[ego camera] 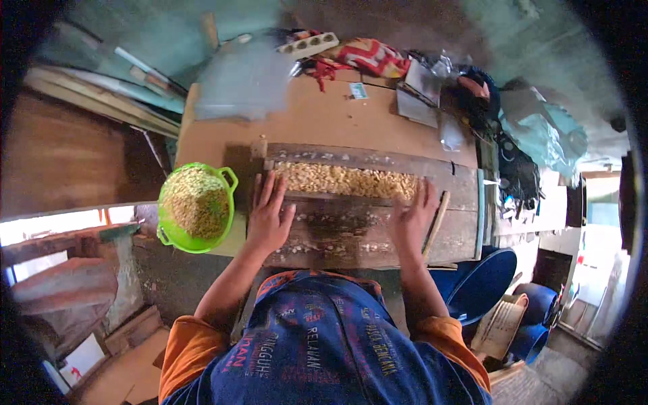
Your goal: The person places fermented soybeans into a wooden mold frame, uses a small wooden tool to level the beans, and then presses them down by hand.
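A pale, chopped, grain-like food (pixel 349 179) fills a long, narrow trough between wooden strips on the table. My left hand (pixel 272 217) lies at the trough's left end, its fingers apart and the fingertips on the wooden edge and the nearest pieces. At the right end is my right hand (pixel 414 212), blurred, with its fingertips at the food; whether it grips anything cannot be told. A wooden board (pixel 334 230) with crumbs on it lies between my wrists, on the near side of the trough. A thin wooden stick (pixel 436 223) rests just right of my right hand.
A green plastic colander (pixel 230 207) heaped with similar pieces stands left of my left hand. Clear plastic sheets (pixel 243 86), a red patterned cloth (pixel 374 55) and a power strip (pixel 310 45) lie at the table's far side. Blue plastic tubs (pixel 481 286) stand below the right edge.
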`<state>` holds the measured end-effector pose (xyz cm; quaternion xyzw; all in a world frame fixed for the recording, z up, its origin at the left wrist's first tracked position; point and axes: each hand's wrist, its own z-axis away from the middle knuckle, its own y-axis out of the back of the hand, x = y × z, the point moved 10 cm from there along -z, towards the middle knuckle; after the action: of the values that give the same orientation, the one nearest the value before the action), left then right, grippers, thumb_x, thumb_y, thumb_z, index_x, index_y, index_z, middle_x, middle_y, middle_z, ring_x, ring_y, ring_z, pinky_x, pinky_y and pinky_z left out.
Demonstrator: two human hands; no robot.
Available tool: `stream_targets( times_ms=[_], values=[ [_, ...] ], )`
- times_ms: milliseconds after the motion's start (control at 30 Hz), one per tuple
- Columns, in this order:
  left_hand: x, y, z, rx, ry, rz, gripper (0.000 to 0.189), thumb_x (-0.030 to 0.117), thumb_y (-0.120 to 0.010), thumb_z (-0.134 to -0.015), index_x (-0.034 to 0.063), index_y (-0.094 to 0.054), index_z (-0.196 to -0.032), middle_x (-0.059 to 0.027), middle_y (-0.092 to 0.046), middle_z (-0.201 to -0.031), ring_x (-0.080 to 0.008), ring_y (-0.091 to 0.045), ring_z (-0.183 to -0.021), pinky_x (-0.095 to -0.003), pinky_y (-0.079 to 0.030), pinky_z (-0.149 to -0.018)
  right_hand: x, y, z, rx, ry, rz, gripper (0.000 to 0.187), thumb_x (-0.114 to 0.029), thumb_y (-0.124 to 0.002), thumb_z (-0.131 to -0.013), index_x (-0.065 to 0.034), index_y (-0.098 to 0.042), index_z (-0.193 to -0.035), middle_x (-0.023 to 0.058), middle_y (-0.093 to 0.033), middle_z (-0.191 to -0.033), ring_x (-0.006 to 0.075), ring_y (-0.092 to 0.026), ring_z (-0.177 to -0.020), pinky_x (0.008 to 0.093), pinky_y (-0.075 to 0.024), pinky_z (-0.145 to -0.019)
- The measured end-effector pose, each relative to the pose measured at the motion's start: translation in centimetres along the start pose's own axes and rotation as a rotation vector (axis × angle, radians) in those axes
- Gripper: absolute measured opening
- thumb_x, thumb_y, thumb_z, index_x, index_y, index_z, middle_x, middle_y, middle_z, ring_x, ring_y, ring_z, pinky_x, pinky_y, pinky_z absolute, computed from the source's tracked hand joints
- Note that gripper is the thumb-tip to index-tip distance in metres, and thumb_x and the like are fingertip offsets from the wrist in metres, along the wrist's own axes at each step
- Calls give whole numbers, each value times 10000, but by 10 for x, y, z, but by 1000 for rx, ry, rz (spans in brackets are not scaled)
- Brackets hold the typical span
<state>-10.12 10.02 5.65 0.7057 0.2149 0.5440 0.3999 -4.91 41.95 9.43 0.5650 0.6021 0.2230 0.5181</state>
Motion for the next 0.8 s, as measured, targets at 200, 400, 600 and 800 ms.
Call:
stream_targets(
  times_ms=[200,400,600,800],
  values=[
    [6,-3,-4,-3,-33,-54,611,236,-550,-956,55,-356,-1507,-191,-244,-1593,-460,-188,-1461,-514,-195,-1193,127,-2,24,-42,-381,-42,558,-337,-566,-973,-5,-453,-1406,244,-399,-1479,431,-304,-1407,540,-203,-1154],
    [3,-6,-2,-20,-10,-77,637,244,-555,-952,66,-332,-1522,-174,-232,-1603,-438,-169,-1475,-495,-180,-1203,77,-5,17,-127,-187,-65,554,-320,-577,-965,-58,-433,-1430,231,-365,-1510,429,-248,-1442,554,-163,-1178],
    [3,-8,-3,-57,14,-125,657,255,-558,-954,78,-308,-1535,-154,-209,-1616,-415,-141,-1489,-480,-169,-1209,60,-16,22,-222,-62,-28,635,-381,-591,-946,-64,-400,-1462,193,-363,-1526,399,-245,-1455,567,-146,-1182],
    [0,-9,-3,-59,37,-99,656,263,-560,-956,80,-309,-1534,-145,-208,-1617,-411,-135,-1490,-485,-166,-1210,50,-16,12,-237,17,-22,651,-380,-603,-940,-35,-405,-1456,190,-364,-1531,389,-252,-1457,546,-151,-1187]
  ],
)
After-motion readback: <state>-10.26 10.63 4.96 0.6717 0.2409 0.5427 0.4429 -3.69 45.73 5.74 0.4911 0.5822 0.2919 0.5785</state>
